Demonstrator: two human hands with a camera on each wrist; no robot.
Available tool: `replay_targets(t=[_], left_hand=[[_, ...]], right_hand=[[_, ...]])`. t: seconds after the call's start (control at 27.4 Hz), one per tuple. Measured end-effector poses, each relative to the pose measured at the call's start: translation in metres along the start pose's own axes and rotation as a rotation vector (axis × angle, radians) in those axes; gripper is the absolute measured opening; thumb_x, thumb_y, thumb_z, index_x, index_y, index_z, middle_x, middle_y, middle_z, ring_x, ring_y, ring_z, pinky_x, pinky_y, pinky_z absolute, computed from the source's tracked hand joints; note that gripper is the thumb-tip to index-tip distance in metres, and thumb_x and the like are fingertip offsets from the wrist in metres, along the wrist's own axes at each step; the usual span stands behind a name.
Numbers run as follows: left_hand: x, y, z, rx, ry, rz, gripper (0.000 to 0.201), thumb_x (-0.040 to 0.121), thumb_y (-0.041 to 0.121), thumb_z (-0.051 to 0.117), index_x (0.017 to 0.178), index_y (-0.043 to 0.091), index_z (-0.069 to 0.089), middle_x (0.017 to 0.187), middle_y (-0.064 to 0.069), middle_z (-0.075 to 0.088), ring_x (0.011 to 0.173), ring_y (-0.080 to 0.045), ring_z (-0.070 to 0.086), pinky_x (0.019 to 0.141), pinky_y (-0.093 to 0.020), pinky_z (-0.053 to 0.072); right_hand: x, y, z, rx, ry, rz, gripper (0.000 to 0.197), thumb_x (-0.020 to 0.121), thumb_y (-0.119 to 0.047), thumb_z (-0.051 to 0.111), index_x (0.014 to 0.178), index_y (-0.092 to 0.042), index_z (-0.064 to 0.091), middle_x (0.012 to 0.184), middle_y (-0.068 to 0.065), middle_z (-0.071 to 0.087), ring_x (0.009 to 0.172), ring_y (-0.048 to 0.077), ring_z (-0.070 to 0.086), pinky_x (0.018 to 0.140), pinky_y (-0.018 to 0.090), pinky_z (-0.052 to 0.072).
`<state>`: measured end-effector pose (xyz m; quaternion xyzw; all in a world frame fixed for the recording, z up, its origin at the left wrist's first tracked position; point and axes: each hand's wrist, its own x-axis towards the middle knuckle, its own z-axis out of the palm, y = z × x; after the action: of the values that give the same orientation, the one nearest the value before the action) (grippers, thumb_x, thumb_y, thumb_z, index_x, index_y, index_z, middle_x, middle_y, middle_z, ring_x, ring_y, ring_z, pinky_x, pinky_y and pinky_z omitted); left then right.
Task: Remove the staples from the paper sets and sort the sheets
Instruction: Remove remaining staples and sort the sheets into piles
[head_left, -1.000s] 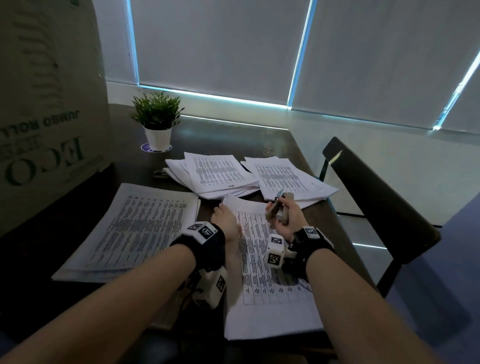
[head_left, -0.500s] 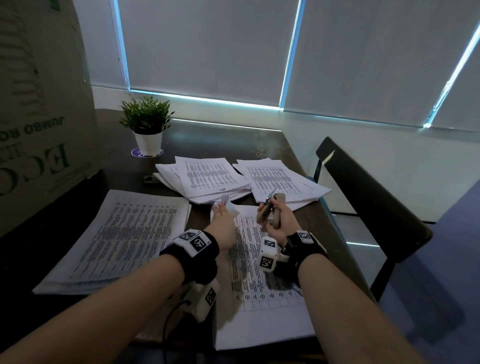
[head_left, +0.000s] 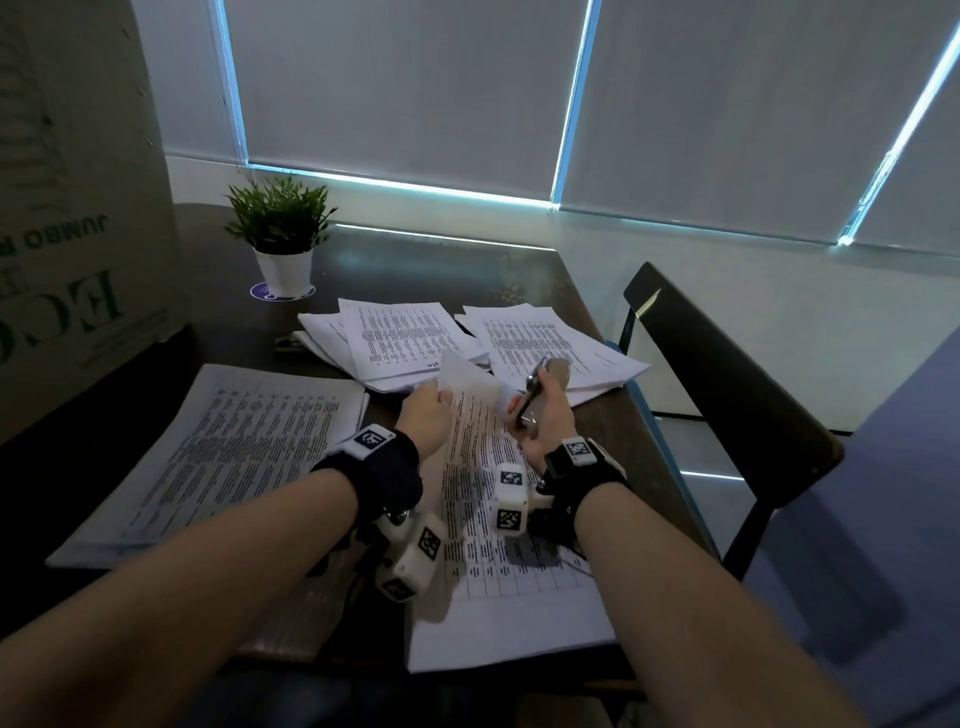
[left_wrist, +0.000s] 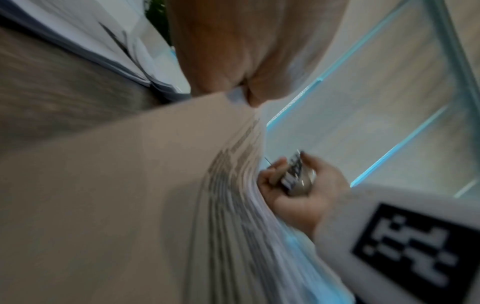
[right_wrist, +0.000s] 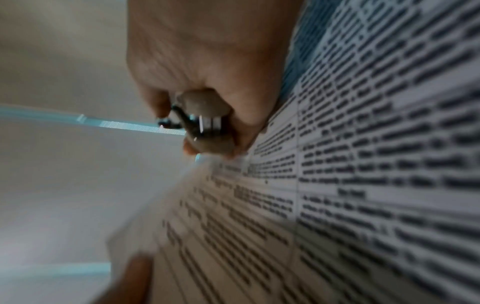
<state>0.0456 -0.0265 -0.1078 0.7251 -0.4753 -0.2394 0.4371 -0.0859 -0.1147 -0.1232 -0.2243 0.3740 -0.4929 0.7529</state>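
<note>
A printed paper set (head_left: 498, 571) lies on the dark table (head_left: 415, 270) right in front of me. My left hand (head_left: 440, 399) pinches the far corner of its top sheet (head_left: 460, 376) and lifts it, so the sheet curls upward. In the left wrist view the fingertips (left_wrist: 249, 90) pinch that sheet (left_wrist: 130, 185) at its edge. My right hand (head_left: 543, 410) grips a metal staple remover (head_left: 540, 387) just right of the raised corner. The right wrist view shows the staple remover (right_wrist: 205, 123) held in the fist above the printed page (right_wrist: 363, 164).
A thick stack of sheets (head_left: 234, 447) lies to the left, and two looser piles (head_left: 400, 338) (head_left: 545, 343) lie farther back. A potted plant (head_left: 280, 234) stands behind them, a large cardboard box (head_left: 67, 208) at far left, a dark chair (head_left: 727, 384) at the table's right edge.
My left hand has raised the far corner of the top sheet off the set. The right hand still holds the staple remover beside it, almost in the same place.
</note>
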Motion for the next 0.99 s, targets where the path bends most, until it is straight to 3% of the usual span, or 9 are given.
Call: replay_targets(t=[0.11, 0.18, 0.26, 0.37, 0.44, 0.55, 0.77, 0.91, 0.99], left_hand=[[-0.017, 0.012, 0.001, 0.051, 0.118, 0.148, 0.023, 0.102, 0.018, 0.037, 0.088, 0.003, 0.048, 0.085, -0.012, 0.054, 0.079, -0.024, 0.047, 0.066, -0.029, 0.03], [-0.026, 0.023, -0.001, 0.06, 0.162, 0.224, 0.024, 0.103, 0.02, 0.037, 0.082, 0.008, 0.041, 0.071, -0.003, 0.047, 0.067, -0.02, 0.042, 0.061, -0.03, 0.023], [-0.033, 0.029, 0.0, 0.058, 0.158, 0.279, 0.027, 0.102, 0.022, 0.038, 0.077, 0.012, 0.038, 0.067, 0.001, 0.044, 0.065, -0.023, 0.04, 0.059, -0.032, 0.026], [-0.041, 0.041, 0.0, 0.046, 0.175, 0.329, 0.035, 0.102, 0.024, 0.037, 0.067, 0.021, 0.032, 0.066, 0.001, 0.044, 0.061, -0.022, 0.039, 0.056, -0.034, 0.032], [-0.048, 0.057, -0.002, 0.019, 0.168, 0.342, 0.036, 0.101, 0.018, 0.038, 0.066, 0.021, 0.031, 0.064, 0.003, 0.043, 0.058, -0.015, 0.036, 0.05, -0.028, 0.026], [-0.055, 0.07, -0.006, 0.033, 0.168, 0.36, 0.028, 0.098, 0.007, 0.039, 0.07, 0.013, 0.038, 0.065, 0.002, 0.045, 0.058, -0.014, 0.035, 0.048, -0.025, 0.025], [-0.067, 0.089, -0.015, -0.016, 0.134, 0.461, 0.015, 0.097, 0.013, 0.047, 0.085, 0.004, 0.051, 0.077, -0.011, 0.06, 0.065, -0.018, 0.047, 0.055, -0.029, 0.036], [-0.079, 0.104, -0.017, -0.064, 0.142, 0.544, 0.014, 0.099, 0.011, 0.046, 0.086, 0.014, 0.046, 0.068, 0.005, 0.051, 0.056, -0.004, 0.043, 0.048, -0.013, 0.034], [-0.081, 0.101, -0.019, -0.103, 0.005, 0.539, 0.007, 0.098, 0.008, 0.049, 0.097, 0.014, 0.045, 0.077, 0.005, 0.056, 0.065, -0.003, 0.051, 0.054, -0.011, 0.04]], right_hand=[[-0.011, -0.011, 0.023, -0.197, 0.092, -0.325, 0.031, 0.09, -0.035, 0.069, 0.104, -0.009, 0.061, 0.087, 0.007, 0.064, 0.073, 0.019, 0.062, 0.064, 0.032, 0.052], [-0.029, -0.032, 0.047, -0.238, 0.0, -0.575, 0.029, 0.094, -0.032, 0.064, 0.111, -0.009, 0.059, 0.085, 0.004, 0.064, 0.073, 0.015, 0.061, 0.063, 0.026, 0.051], [-0.054, -0.049, 0.072, -0.294, -0.16, -0.683, 0.02, 0.097, -0.028, 0.06, 0.11, -0.013, 0.057, 0.082, 0.003, 0.063, 0.069, 0.011, 0.059, 0.058, 0.018, 0.051], [-0.076, -0.056, 0.09, -0.437, -0.274, -0.733, 0.018, 0.095, -0.026, 0.062, 0.11, -0.017, 0.058, 0.083, 0.003, 0.066, 0.073, 0.012, 0.063, 0.068, 0.021, 0.056], [-0.087, -0.057, 0.094, -0.446, -0.277, -0.75, 0.019, 0.095, -0.022, 0.063, 0.109, -0.009, 0.059, 0.076, 0.006, 0.064, 0.063, 0.011, 0.061, 0.061, 0.021, 0.055], [-0.104, -0.064, 0.1, -0.453, -0.259, -0.781, 0.01, 0.096, -0.016, 0.061, 0.091, -0.008, 0.057, 0.062, 0.009, 0.057, 0.047, 0.012, 0.055, 0.047, 0.022, 0.05], [-0.133, -0.087, 0.113, -0.547, -0.217, -0.849, 0.046, 0.097, -0.044, 0.057, 0.069, -0.007, 0.059, 0.054, 0.009, 0.056, 0.042, 0.016, 0.05, 0.047, 0.027, 0.046], [-0.143, -0.096, 0.115, -0.594, -0.182, -0.91, 0.052, 0.097, -0.048, 0.054, 0.063, -0.009, 0.054, 0.053, 0.009, 0.053, 0.041, 0.016, 0.049, 0.048, 0.027, 0.046], [-0.143, -0.109, 0.113, -0.547, -0.126, -0.902, 0.052, 0.096, -0.05, 0.055, 0.063, -0.009, 0.055, 0.051, 0.007, 0.054, 0.042, 0.016, 0.049, 0.051, 0.029, 0.047]])
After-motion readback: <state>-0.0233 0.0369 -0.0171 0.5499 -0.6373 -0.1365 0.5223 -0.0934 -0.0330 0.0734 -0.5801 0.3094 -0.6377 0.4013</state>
